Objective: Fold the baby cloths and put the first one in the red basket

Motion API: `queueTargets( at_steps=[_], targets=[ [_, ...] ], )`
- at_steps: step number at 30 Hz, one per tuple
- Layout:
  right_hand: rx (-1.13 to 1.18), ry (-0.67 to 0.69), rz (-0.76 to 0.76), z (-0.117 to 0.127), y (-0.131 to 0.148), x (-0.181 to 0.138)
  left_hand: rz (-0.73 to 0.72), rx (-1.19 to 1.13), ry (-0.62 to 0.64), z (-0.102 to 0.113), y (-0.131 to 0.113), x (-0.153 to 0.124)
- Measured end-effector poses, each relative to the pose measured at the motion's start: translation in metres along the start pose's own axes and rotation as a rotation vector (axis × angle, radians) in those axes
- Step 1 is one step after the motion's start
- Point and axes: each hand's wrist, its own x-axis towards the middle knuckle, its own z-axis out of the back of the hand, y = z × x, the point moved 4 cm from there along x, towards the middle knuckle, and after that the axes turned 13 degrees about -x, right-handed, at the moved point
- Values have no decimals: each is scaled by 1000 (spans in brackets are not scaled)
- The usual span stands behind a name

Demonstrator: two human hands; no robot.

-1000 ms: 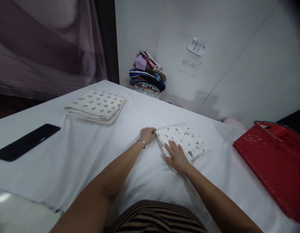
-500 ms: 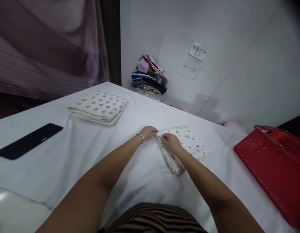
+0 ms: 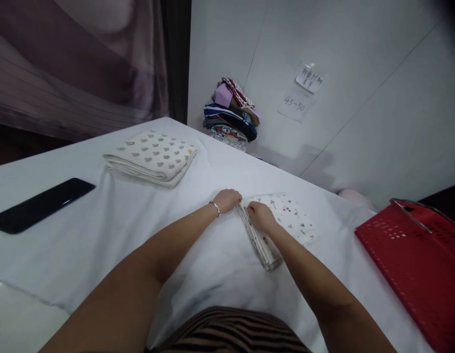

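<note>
A white cloth with small printed figures [image 3: 291, 218] lies partly folded on the white-covered table, its layered edge facing me. At the far left corner of that edge, my left hand [image 3: 228, 200] is closed on the fabric, a bracelet at its wrist. Just to the right, my right hand [image 3: 262, 215] pinches the layers from above, fingers curled. The folded strip runs down toward me below the right hand, and my right forearm hides part of it. Fingertips of both hands are partly hidden.
A folded cream cloth with grey prints [image 3: 150, 157] lies at the back left. Nearer the left edge rests a black phone-like slab [image 3: 43, 205]. A red plastic basket [image 3: 407, 260] occupies the right side. Stacked folded fabrics [image 3: 231, 113] stand by the wall behind the table.
Both hands stay at the cloth's layered edge with only slight movement. The folded strip looks a little narrower and more upright. The camera view has shifted slightly.
</note>
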Motion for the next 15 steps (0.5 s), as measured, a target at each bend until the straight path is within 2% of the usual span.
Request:
queueTargets(
  at_steps=[5, 11, 15],
  targets=[
    [-31, -13, 24, 0, 6, -4, 2, 17, -25, 1, 5, -15],
    [21, -18, 7, -2, 7, -7, 91, 2, -89, 2, 4, -18],
    [-21, 4, 19, -5, 8, -9, 161, -28, -106, 1, 4, -20]
  ],
)
